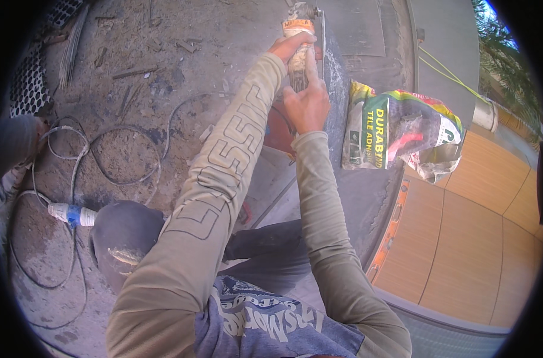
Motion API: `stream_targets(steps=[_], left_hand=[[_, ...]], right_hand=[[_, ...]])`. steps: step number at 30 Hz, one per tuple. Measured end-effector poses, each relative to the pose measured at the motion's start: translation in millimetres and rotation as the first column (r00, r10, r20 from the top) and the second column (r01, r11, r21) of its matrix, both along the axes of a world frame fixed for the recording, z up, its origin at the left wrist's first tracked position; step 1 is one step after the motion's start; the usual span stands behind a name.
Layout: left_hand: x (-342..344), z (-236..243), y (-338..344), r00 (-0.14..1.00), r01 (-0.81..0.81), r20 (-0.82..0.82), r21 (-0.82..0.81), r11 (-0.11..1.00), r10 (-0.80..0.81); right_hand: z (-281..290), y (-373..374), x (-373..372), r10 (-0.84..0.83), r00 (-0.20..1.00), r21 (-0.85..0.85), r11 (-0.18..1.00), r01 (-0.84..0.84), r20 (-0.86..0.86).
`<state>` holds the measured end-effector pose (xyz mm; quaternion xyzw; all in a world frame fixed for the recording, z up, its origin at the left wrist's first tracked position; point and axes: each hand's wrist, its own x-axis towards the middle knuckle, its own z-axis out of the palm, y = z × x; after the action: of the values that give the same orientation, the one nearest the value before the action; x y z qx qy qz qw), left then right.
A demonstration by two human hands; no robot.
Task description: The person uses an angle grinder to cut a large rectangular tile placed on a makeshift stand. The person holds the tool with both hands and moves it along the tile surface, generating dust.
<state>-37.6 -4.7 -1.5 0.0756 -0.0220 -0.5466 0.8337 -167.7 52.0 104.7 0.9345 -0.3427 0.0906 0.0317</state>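
Both my arms reach up to the top middle of the head view, where a dusty, whitish power tool with an orange band, seemingly an angle grinder (298,25), is held. My left hand (290,46) is closed around its body just below the band. Lower down, my right hand (308,106) grips the rear part, its index finger stretched along the body. The tool's metal head points away from me, beside the edge of a grey slab (336,71). Whether its disc touches the slab, I cannot tell.
Right of my hands lies a crumpled red, green and yellow bag (403,128). An orange spirit level (388,235) rests beside tan panels (462,238). Looped cable (110,173) and a blue-taped white connector (73,215) lie left, near perforated sheet (30,89) and part of another person (15,143).
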Motion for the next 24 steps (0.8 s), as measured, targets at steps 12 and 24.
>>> stream_targets(steps=[12, 24], left_hand=[[-2, -4, -1, 1.000, -0.013, -0.027, -0.029, 1.000, 0.012], [12, -15, -14, 0.996, -0.022, -0.089, -0.048, 0.999, 0.018]], right_hand=[[6, -1, 2, 0.022, 0.999, 0.053, 0.998, -0.021, -0.029], [6, -8, 20, 0.013, 0.997, 0.075, 0.997, -0.006, -0.082]])
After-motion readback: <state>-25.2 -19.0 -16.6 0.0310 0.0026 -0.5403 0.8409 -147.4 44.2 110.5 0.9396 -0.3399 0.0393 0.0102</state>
